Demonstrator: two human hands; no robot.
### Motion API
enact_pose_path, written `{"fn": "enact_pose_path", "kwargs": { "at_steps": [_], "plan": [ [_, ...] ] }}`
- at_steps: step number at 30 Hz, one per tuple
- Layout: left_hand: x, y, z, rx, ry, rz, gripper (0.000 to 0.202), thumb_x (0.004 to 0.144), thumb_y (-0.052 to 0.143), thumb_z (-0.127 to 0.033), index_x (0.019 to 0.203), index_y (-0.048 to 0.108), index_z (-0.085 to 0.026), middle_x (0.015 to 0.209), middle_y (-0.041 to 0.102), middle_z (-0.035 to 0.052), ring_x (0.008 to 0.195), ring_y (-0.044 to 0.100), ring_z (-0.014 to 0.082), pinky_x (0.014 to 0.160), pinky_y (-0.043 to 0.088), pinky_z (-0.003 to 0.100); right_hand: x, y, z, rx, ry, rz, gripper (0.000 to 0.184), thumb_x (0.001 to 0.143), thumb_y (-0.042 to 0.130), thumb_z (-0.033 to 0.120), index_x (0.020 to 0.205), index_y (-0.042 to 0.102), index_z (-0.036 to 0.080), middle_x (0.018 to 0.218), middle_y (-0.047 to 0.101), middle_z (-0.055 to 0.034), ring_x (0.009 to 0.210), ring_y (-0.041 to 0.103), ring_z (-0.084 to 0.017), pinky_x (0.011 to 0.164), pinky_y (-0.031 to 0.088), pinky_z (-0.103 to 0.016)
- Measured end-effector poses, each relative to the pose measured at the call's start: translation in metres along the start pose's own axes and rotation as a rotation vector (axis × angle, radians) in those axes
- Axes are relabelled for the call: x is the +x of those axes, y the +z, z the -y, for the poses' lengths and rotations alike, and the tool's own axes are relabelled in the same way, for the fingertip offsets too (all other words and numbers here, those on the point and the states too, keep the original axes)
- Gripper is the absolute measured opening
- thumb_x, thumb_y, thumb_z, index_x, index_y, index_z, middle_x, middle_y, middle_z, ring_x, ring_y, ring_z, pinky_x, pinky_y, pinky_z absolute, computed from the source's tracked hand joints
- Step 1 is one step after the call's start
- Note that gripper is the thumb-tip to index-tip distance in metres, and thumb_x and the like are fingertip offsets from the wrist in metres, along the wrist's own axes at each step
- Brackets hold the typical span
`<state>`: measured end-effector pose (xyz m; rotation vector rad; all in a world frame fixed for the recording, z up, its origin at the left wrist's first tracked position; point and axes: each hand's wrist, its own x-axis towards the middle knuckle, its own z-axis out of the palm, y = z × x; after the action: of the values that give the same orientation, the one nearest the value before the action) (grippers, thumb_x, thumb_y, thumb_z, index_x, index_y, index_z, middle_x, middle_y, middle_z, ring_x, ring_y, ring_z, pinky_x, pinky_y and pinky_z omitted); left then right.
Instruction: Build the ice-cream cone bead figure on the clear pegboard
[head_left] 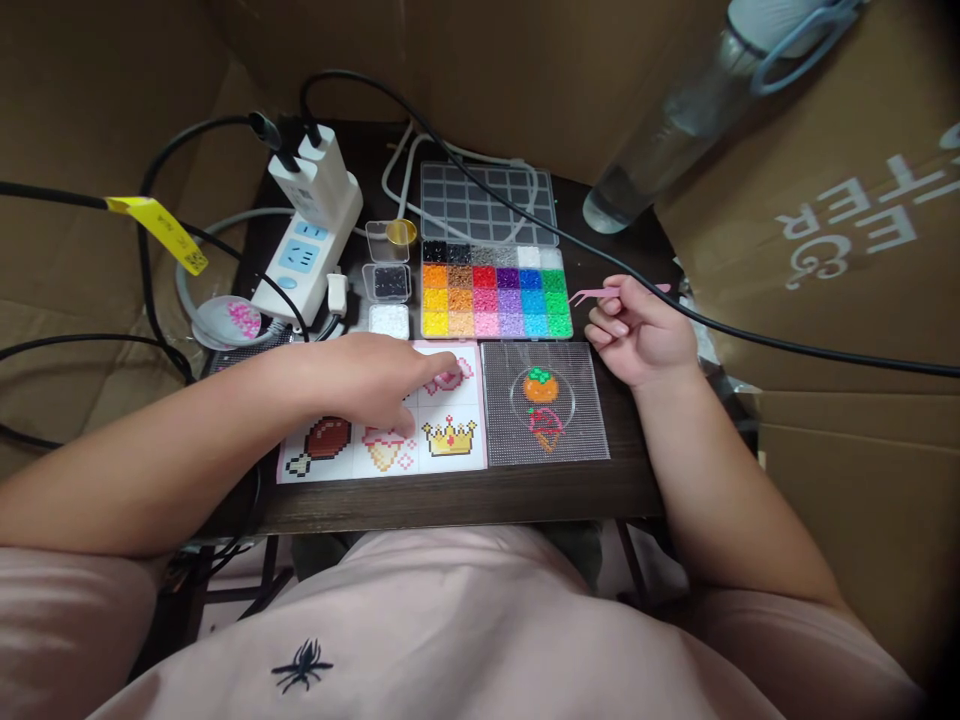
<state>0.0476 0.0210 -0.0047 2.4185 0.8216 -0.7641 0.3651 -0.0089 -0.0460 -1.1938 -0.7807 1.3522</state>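
My left hand point(382, 380) rests on a pattern sheet point(450, 440) of pixel pictures, with its index finger stretched out onto a pink design near the sheet's top. My right hand point(641, 330) is curled around pink tweezers point(592, 294), held just right of the bead box point(495, 290) with its many coloured compartments. Below that hand lies a clear pegboard point(592, 440) carrying an orange bead fruit point(541, 386) and a red bead ice-cream cone point(546, 428).
A white power strip point(304, 250) with plugs and black cables sits at the back left. The box's clear lid point(487, 205), small bead tubs point(390, 282), and a clear water bottle point(660, 140) stand behind. Cardboard boxes point(847, 220) surround the small dark table point(450, 500).
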Motion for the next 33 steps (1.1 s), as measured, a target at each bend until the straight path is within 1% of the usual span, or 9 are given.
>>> {"fn": "enact_pose_path", "kwargs": {
  "at_steps": [5, 8, 12, 15, 17, 21, 25, 33],
  "plan": [
    [0.0003, 0.0, -0.0007, -0.005, -0.008, 0.002, 0.081, 0.077, 0.065, -0.045, 0.154, 0.04, -0.034, 0.106, 0.074, 0.0135, 0.084, 0.068, 0.0307, 0.066, 0.043, 0.034, -0.0001, 0.0001, 0.0001, -0.059, -0.011, -0.003, 0.019, 0.079, 0.081, 0.036, 0.078, 0.064, 0.027, 0.059, 0.047, 0.0061, 0.043, 0.029, -0.007, 0.04, 0.033, -0.023],
    [0.0001, 0.0, -0.0007, -0.005, -0.003, 0.001, 0.081, 0.077, 0.065, -0.045, 0.154, 0.04, -0.035, 0.105, 0.074, 0.0134, 0.083, 0.068, 0.0307, 0.066, 0.043, 0.034, -0.0005, 0.0, 0.0, -0.051, -0.017, 0.002, 0.019, 0.079, 0.081, 0.035, 0.079, 0.064, 0.026, 0.058, 0.046, 0.0066, 0.042, 0.03, -0.007, 0.041, 0.032, -0.024],
    [0.0002, 0.0006, -0.0002, -0.008, 0.002, -0.003, 0.082, 0.077, 0.065, -0.044, 0.154, 0.039, -0.035, 0.104, 0.074, 0.0134, 0.081, 0.067, 0.0303, 0.064, 0.041, 0.034, -0.001, 0.0003, 0.0002, -0.007, -0.009, 0.009, 0.02, 0.075, 0.084, 0.033, 0.078, 0.065, 0.025, 0.058, 0.047, 0.0069, 0.043, 0.03, -0.006, 0.042, 0.03, -0.023],
    [0.0005, 0.0011, 0.0001, -0.005, 0.002, -0.007, 0.08, 0.077, 0.064, -0.043, 0.153, 0.04, -0.035, 0.103, 0.074, 0.0131, 0.08, 0.067, 0.0298, 0.063, 0.04, 0.034, -0.0013, 0.0015, 0.0006, -0.017, -0.001, -0.012, 0.02, 0.074, 0.084, 0.034, 0.077, 0.065, 0.026, 0.058, 0.048, 0.0065, 0.044, 0.028, -0.007, 0.041, 0.028, -0.024],
    [0.0005, 0.0009, -0.0002, -0.007, -0.003, -0.006, 0.08, 0.077, 0.065, -0.042, 0.152, 0.041, -0.034, 0.1, 0.074, 0.0125, 0.08, 0.067, 0.0289, 0.062, 0.039, 0.033, -0.0014, 0.0021, 0.0005, -0.031, -0.003, -0.021, 0.02, 0.075, 0.083, 0.035, 0.077, 0.065, 0.027, 0.057, 0.048, 0.0064, 0.044, 0.029, -0.007, 0.041, 0.027, -0.025],
    [-0.0006, -0.0013, -0.0024, -0.017, 0.002, 0.005, 0.079, 0.076, 0.066, -0.042, 0.151, 0.042, -0.033, 0.096, 0.075, 0.0109, 0.079, 0.067, 0.0281, 0.064, 0.04, 0.033, -0.0011, 0.001, -0.0006, -0.039, -0.021, 0.005, 0.018, 0.078, 0.082, 0.034, 0.079, 0.065, 0.026, 0.058, 0.048, 0.0067, 0.042, 0.03, -0.007, 0.042, 0.028, -0.026],
    [-0.0014, -0.0034, -0.005, -0.007, 0.001, 0.009, 0.08, 0.075, 0.067, -0.042, 0.151, 0.043, -0.032, 0.098, 0.075, 0.0117, 0.081, 0.067, 0.0302, 0.066, 0.042, 0.034, 0.0003, -0.0014, -0.0014, -0.037, -0.02, 0.014, 0.017, 0.079, 0.081, 0.033, 0.079, 0.065, 0.026, 0.058, 0.048, 0.0069, 0.041, 0.029, -0.006, 0.042, 0.029, -0.026],
    [-0.0026, -0.0027, -0.0036, -0.015, 0.007, 0.001, 0.078, 0.076, 0.066, -0.046, 0.149, 0.045, -0.03, 0.099, 0.074, 0.0126, 0.08, 0.067, 0.03, 0.065, 0.043, 0.035, 0.0003, -0.0023, -0.0013, 0.021, -0.003, 0.037, 0.021, 0.07, 0.087, 0.031, 0.078, 0.069, 0.025, 0.058, 0.048, 0.0065, 0.044, 0.029, -0.005, 0.041, 0.028, -0.023]
  ]
}}
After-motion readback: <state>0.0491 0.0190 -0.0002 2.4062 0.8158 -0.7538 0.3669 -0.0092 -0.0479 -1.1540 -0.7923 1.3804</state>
